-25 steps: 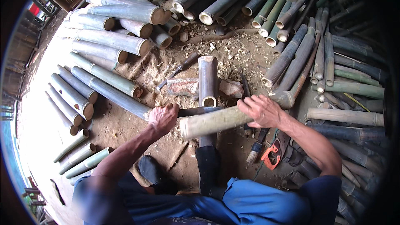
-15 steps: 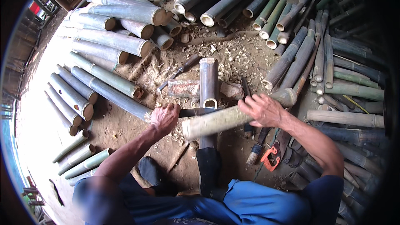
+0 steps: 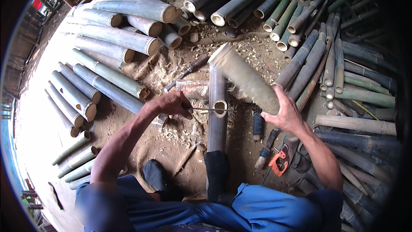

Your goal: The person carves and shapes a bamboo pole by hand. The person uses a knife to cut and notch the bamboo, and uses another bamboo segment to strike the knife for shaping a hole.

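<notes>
Left hand (image 3: pixel 169 105): fingers closed on the handle of a thin blade (image 3: pixel 206 110), held level, its tip at the open end of the upright bamboo post.
Right hand (image 3: pixel 285 114): fingers wrapped around the lower end of a short bamboo section (image 3: pixel 244 77), which is lifted clear of the ground and slants up and to the left; blurred.
Upright bamboo post (image 3: pixel 218 116): stands between the person's feet, hollow end showing, just beside the blade tip.
Ground (image 3: pixel 171 154): bare earth strewn with pale shavings.
Hand tools: a brush (image 3: pixel 262 157) and an orange-handled tool (image 3: pixel 280 163) lie below the right hand.
Surrounding stock: cut bamboo poles (image 3: pixel 116 38) stacked left, top and right of the work spot.
Clothing: blue trousers (image 3: pixel 240 210), dark footwear.
</notes>
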`<state>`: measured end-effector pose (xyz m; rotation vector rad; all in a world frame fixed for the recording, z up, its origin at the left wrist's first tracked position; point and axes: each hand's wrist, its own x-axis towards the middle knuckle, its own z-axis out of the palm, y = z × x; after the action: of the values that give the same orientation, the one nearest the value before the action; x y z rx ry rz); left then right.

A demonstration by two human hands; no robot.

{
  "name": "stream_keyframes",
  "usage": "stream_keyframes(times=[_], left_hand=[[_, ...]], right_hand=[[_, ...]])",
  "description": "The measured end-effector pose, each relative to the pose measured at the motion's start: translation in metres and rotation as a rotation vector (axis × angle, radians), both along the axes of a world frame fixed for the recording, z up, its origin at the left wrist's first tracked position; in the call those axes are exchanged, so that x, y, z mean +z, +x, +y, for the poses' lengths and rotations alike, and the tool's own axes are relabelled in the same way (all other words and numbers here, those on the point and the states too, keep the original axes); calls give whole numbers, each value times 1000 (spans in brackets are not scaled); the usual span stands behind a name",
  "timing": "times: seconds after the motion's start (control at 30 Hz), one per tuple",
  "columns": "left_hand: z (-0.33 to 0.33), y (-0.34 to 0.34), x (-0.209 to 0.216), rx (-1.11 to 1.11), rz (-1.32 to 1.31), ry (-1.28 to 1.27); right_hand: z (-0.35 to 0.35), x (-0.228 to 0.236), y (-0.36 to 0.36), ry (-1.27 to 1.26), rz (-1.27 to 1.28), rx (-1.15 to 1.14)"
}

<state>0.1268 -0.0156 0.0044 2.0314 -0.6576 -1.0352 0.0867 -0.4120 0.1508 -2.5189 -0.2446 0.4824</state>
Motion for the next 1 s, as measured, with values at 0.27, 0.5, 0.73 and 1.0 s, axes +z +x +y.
stream_keyframes(times=[0.27, 0.5, 0.73, 1.0], left_hand=[[13, 6, 12, 15, -454, 121], [22, 7, 11, 52, -498, 178], [29, 2, 10, 104, -540, 211], [24, 3, 12, 77, -494, 341]], right_hand=[[-10, -27, -31, 551, 58, -261], [7, -19, -51, 394, 162, -187], [31, -8, -56, 253, 231, -70], [41, 0, -33, -86, 407, 34]])
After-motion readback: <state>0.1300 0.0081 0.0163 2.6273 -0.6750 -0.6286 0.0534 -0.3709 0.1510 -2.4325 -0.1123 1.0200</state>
